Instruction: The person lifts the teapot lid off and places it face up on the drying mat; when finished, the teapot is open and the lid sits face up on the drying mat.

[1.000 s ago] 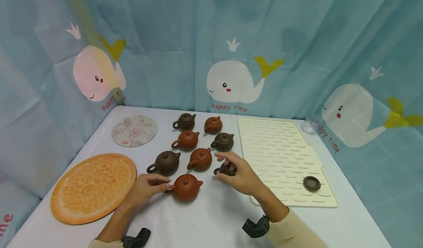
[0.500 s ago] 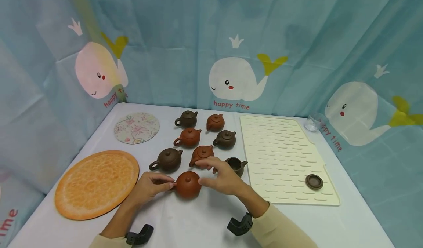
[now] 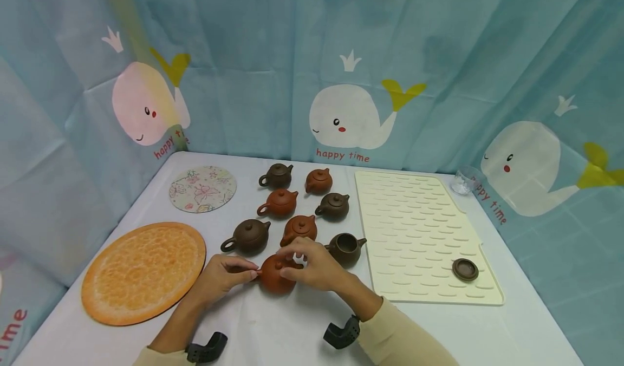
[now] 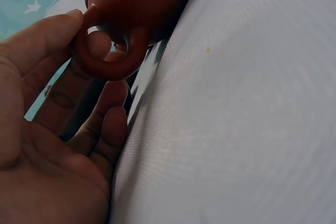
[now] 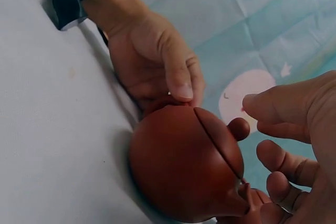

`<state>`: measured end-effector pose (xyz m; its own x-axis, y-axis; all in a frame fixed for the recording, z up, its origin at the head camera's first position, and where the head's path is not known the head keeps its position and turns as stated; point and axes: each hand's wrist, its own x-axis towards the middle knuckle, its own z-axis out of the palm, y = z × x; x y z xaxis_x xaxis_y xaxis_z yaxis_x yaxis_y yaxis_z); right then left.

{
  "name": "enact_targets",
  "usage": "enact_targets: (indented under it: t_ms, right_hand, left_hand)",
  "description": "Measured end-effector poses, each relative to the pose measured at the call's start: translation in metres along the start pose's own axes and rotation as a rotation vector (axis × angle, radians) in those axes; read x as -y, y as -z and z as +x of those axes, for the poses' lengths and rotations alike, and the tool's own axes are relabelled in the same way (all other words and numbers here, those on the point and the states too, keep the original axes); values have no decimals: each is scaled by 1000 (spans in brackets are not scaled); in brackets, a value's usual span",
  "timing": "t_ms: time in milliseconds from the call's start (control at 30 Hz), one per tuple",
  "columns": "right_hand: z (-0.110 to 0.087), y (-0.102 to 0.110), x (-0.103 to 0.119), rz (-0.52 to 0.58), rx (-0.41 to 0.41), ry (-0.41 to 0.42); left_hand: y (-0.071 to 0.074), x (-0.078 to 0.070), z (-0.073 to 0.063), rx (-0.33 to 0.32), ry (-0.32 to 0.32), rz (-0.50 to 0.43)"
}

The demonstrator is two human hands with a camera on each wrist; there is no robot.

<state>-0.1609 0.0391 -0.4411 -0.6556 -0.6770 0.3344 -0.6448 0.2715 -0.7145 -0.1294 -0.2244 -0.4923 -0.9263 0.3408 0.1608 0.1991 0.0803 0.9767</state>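
A reddish-brown clay teapot [image 3: 272, 283] stands upright on the white table with its lid [image 5: 216, 137] on. My left hand [image 3: 218, 280] pinches its loop handle [image 4: 107, 69] between thumb and fingers. Over the lid is my right hand [image 3: 319, 267], thumb and fingers spread around the round knob [image 5: 239, 128], with a small gap showing in the right wrist view. Just right of that hand a dark brown teapot [image 3: 352, 256] has no lid. Behind the hands sit another reddish teapot [image 3: 299, 228] and a larger dark one [image 3: 250, 237].
Several more small teapots, among them a dark one [image 3: 334, 206], stand farther back. At right a cream mat [image 3: 404, 236] bears a dark upturned lid [image 3: 465, 269]; a clear cup [image 3: 463, 182] stands behind. At left lie a bread-patterned round mat [image 3: 143, 274] and a floral one [image 3: 202, 190].
My right hand has left the dark teapot, which now shows its open top, and moved left over the reddish teapot's lid. My left hand has stayed at the handle.
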Motion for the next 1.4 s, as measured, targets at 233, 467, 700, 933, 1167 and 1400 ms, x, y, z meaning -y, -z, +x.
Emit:
enact_targets:
  t_ms: [233, 467, 700, 933, 1167, 1400]
  right_hand:
    - [1, -4, -1, -1, 1, -45]
    - [3, -8, 0, 3, 15, -62]
    - [7, -11, 1, -37, 13, -41]
    - [8, -10, 2, -74, 4, -31]
    - [3, -9, -3, -18, -59, -11]
    - [-1, -6, -4, 64, -105, -17]
  left_hand:
    - [-1, -3, 1, -8, 17, 26]
    - [0, -3, 1, -8, 10, 16]
    - [0, -1, 0, -12, 15, 18]
    - [-1, 0, -1, -14, 22, 9]
    - [-1, -1, -2, -22, 43, 13]
    - [-2, -2, 0, -34, 52, 55]
